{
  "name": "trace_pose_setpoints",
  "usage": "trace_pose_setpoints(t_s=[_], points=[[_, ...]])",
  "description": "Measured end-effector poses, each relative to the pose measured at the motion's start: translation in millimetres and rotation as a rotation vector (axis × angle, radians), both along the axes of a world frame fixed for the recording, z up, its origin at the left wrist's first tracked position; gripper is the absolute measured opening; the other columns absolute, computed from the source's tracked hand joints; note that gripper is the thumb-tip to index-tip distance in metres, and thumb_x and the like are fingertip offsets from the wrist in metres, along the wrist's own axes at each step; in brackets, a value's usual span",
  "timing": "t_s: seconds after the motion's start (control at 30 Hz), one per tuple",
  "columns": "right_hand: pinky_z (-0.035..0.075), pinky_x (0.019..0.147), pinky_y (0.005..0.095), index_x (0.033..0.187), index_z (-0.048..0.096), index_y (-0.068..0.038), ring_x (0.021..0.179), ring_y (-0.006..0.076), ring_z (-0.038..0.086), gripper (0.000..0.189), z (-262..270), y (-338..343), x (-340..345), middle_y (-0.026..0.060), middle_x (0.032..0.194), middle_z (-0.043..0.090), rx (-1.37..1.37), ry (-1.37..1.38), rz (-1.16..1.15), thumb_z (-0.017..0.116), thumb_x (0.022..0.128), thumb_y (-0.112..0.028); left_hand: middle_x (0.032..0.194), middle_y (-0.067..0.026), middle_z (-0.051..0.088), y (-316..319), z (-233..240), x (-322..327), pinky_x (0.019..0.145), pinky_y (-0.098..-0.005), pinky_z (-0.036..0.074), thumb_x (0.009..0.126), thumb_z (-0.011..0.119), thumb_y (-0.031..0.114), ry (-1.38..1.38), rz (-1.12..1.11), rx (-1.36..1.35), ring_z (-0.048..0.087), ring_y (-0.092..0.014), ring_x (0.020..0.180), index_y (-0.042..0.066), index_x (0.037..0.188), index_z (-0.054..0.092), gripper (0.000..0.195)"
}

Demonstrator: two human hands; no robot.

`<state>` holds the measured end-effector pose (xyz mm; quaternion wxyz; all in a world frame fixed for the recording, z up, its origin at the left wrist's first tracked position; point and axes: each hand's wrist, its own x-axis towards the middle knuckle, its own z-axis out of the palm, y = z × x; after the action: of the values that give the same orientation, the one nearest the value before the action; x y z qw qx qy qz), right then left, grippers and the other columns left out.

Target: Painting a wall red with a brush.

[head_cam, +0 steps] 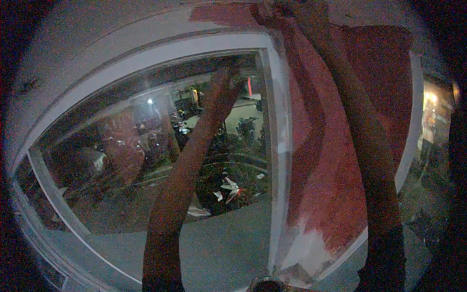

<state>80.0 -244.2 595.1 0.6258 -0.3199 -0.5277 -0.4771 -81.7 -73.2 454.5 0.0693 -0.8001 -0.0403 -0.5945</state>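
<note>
My left forearm rises across a window pane (pixel 233 226). Near the pane's upper right corner is my left hand (pixel 233 78), dark and grainy; whether its fingers hold anything is unclear. My right arm stretches up along a wall coated in red paint (pixel 332 182). At the picture's top edge, my right hand (pixel 282 9) is close to a red painted patch (pixel 222 14) above the window frame. Darkness and blur hide what it grips, if anything. The pale window frame (pixel 279 109) runs between the glass and the red wall. Bare white wall (pixel 306 248) shows below the red paint.
A dark round object (pixel 268 284) stands at the bottom edge. Through or reflected in the glass appear a parked motorcycle (pixel 246 128), a white lamp (pixel 150 101) and a red lit strip (pixel 249 86). A pale edge (pixel 410 120) bounds the red wall; bright lights (pixel 430 96) shine beyond.
</note>
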Motion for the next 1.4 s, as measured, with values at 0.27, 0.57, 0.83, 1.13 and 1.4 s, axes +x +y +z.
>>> trace_pose_setpoints(t_s=[0.27, 0.57, 0.83, 1.13, 1.4], points=[[0.040, 0.048, 0.0276, 0.058, 0.053, 0.000, 0.050, 0.0117, 0.046, 0.016, -1, 4, -6, 0.0073, 0.054, 0.051, 0.064, -0.078, 0.078, 0.063, 0.065, -0.010, 0.097, -0.0229, 0.049, 11, 52, 113, 0.083, -0.0436, 0.040, 0.078, 0.056, 0.026, -0.381, 0.218, 0.586, 0.045, -0.036, 0.100, -0.001, 0.104, 0.049, 0.038], [0.041, 0.049, 0.0296, 0.066, 0.055, 0.001, 0.051, 0.0135, 0.048, 0.011, -14, -7, 13, 0.0108, 0.058, 0.054, -0.058, 0.111, 0.229, 0.060, 0.070, -0.008, 0.088, -0.0150, 0.054, 43, 23, 104, 0.078, -0.0415, 0.042, 0.072, 0.055, 0.015, -0.050, 0.307, 0.734, 0.052, -0.030, 0.086, 0.005, 0.081, 0.055, 0.014], [0.040, 0.051, 0.0301, 0.071, 0.058, 0.001, 0.055, 0.0135, 0.048, 0.011, -18, -28, 21, 0.0060, 0.062, 0.056, -0.034, -0.063, -0.073, 0.057, 0.075, -0.010, 0.104, -0.0108, 0.054, 37, -43, -38, 0.076, -0.0397, 0.047, 0.077, 0.050, 0.010, 0.577, 0.306, 0.019, 0.055, -0.030, 0.088, 0.009, 0.096, 0.057, 0.020], [0.039, 0.052, 0.0296, 0.068, 0.056, 0.003, 0.057, 0.0114, 0.046, 0.020, -30, 28, -66, 0.0065, 0.062, 0.054, -0.152, 0.084, 0.348, 0.062, 0.074, -0.016, 0.114, -0.0131, 0.048, 71, -100, -174, 0.090, -0.0406, 0.038, 0.080, 0.051, 0.014, 0.203, 0.663, 0.220, 0.044, -0.030, 0.108, 0.014, 0.114, 0.050, 0.034], [0.038, 0.052, 0.0295, 0.058, 0.048, 0.001, 0.057, 0.0123, 0.046, 0.023, -22, 51, -150, 0.0038, 0.059, 0.051, -0.008, -0.143, 0.752, 0.062, 0.070, -0.013, 0.120, -0.0164, 0.042, 75, -105, -226, 0.093, -0.0448, 0.034, 0.077, 0.056, 0.016, 0.050, 0.433, -0.024, 0.040, -0.037, 0.110, 0.009, 0.112, 0.050, 0.036]])
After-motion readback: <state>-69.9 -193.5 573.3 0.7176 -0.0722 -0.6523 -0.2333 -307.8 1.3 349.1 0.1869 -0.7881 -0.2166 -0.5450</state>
